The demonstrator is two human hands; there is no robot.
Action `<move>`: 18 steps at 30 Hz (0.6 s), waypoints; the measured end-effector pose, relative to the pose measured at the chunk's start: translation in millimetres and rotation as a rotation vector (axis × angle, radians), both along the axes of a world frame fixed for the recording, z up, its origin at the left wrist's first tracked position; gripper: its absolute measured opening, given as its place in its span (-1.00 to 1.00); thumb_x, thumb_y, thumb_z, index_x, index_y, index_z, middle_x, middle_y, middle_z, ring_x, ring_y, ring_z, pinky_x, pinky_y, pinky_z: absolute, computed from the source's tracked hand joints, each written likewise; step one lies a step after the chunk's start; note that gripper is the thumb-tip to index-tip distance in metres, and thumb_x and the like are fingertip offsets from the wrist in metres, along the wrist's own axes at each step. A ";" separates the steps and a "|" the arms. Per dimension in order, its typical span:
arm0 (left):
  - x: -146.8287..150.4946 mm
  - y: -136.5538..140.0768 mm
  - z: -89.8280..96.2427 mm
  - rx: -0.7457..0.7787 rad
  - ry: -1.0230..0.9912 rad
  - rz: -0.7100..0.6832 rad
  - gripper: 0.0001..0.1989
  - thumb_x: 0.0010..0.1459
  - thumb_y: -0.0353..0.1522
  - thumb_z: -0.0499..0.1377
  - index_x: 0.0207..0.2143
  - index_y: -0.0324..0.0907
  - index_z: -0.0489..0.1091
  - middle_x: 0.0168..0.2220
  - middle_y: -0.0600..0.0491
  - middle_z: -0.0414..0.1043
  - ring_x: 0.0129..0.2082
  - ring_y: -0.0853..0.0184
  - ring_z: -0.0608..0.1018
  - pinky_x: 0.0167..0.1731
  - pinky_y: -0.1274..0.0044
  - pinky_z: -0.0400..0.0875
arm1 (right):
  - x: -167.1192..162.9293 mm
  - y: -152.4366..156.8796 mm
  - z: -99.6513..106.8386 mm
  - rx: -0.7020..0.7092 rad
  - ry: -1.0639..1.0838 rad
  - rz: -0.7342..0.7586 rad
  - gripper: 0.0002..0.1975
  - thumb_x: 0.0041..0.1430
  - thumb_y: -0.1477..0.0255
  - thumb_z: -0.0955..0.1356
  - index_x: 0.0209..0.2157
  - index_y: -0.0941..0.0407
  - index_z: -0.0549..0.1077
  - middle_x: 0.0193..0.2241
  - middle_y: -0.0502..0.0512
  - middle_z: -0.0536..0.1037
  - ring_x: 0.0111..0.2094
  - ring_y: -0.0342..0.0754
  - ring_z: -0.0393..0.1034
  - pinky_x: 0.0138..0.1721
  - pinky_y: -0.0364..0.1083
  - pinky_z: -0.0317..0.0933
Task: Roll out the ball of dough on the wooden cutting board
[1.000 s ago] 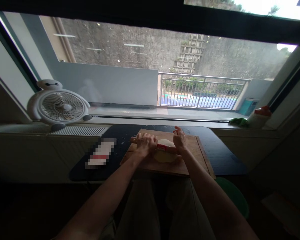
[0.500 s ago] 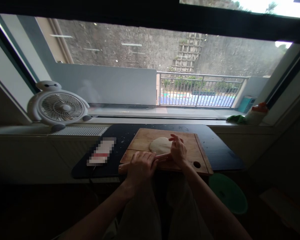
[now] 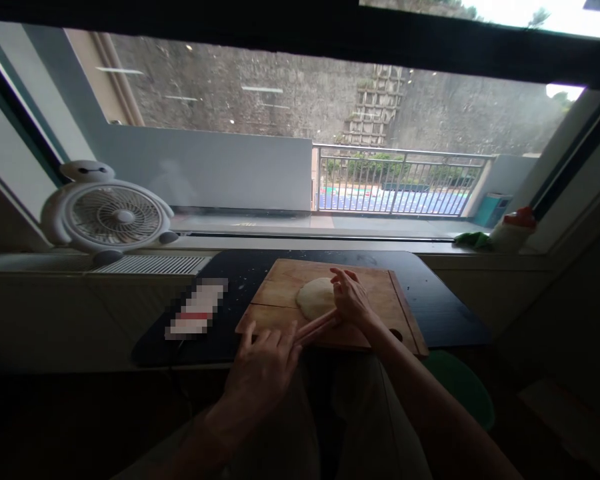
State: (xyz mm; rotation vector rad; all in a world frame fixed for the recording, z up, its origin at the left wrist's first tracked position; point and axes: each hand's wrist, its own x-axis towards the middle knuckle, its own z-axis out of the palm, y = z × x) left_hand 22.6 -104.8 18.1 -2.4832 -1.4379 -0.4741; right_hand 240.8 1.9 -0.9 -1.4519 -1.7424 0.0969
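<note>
A wooden rolling pin (image 3: 316,328) lies aslant over the front part of the wooden cutting board (image 3: 275,287). Its near left end disappears beneath my left hand (image 3: 265,360), which is on it at the board's front edge, fingers apart. The heel of my right hand (image 3: 353,300) rests at the pin's far end, with its fingers stretched out and raised. Just behind the pin is a flat round of pale dough (image 3: 314,297), partly covered by the right hand.
The board is on a dark table (image 3: 445,313). A blurred-out phone-like object (image 3: 199,310) lies left of it. On the sill side stand a white fan (image 3: 115,217) and, at right, a bottle (image 3: 513,230) beside green cloth (image 3: 473,240). A green basin (image 3: 460,387) sits low right.
My left hand has drawn back toward me and its fingers have spread. The rolling pin has turned more aslant, its left end nearer me. My right hand has shifted slightly left.
</note>
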 end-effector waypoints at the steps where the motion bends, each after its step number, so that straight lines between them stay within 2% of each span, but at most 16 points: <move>1: 0.0 -12.5 -4.0 -0.043 0.001 -0.012 -0.56 0.25 -0.28 -0.08 0.12 -0.24 0.23 -0.31 -0.05 0.47 -0.28 0.23 0.46 0.05 0.19 0.07 | 7.2 -8.8 -5.8 0.007 0.000 0.009 -0.59 0.16 0.49 0.13 0.05 0.06 0.29 -0.16 0.06 0.48 0.03 -0.07 0.18 0.03 -0.07 0.09; 4: 5.4 -43.9 -16.7 -0.158 -0.017 -0.094 -0.51 0.24 -0.33 -0.08 0.21 -0.21 0.09 -0.30 -0.04 0.46 -0.30 0.27 0.47 -0.01 0.26 0.17 | 28.7 -25.8 -18.8 -0.011 0.004 0.003 -0.60 0.22 0.44 0.08 0.05 0.11 0.28 -0.10 0.11 0.45 0.07 -0.05 0.14 0.08 -0.02 0.06; 7: 11.5 -56.7 -25.3 -0.215 -0.040 -0.098 -0.48 0.25 -0.35 -0.11 0.26 -0.20 -0.03 -0.27 -0.05 0.46 -0.31 0.29 0.47 -0.14 0.36 0.26 | 34.1 -23.4 -17.9 -0.065 -0.118 -0.035 -0.55 0.22 0.46 0.07 0.10 0.16 0.24 0.00 0.18 0.38 0.17 0.00 0.03 0.15 0.03 -0.05; 12: 5.6 -45.3 -23.4 -0.299 -0.079 0.039 -0.51 0.29 -0.31 -0.19 0.24 -0.22 0.01 -0.13 -0.11 0.48 -0.28 0.24 0.53 -0.21 0.38 0.31 | -7.0 10.1 7.3 -0.179 -0.308 -0.062 -0.48 0.16 0.52 0.11 0.17 0.10 0.18 0.11 0.12 0.30 0.23 -0.01 -0.08 0.18 0.00 -0.19; 15: -2.6 -39.8 -20.8 -0.354 -0.108 0.049 -0.51 0.28 -0.30 -0.19 0.24 -0.19 0.01 -0.04 -0.11 0.44 -0.25 0.23 0.54 -0.22 0.38 0.34 | -31.9 26.7 20.3 -0.196 -0.353 -0.060 -0.52 0.20 0.42 0.12 0.17 0.04 0.17 0.10 0.06 0.32 0.23 -0.02 -0.10 0.19 0.02 -0.24; 18: -5.4 -42.6 -24.6 -0.358 -0.147 0.018 -0.49 0.27 -0.31 -0.16 0.26 -0.17 -0.02 0.00 -0.10 0.41 -0.21 0.24 0.53 -0.20 0.41 0.34 | -30.9 25.5 22.3 -0.246 -0.373 -0.031 -0.55 0.22 0.32 0.14 0.14 0.04 0.23 0.09 0.07 0.34 0.22 -0.02 -0.06 0.18 0.04 -0.24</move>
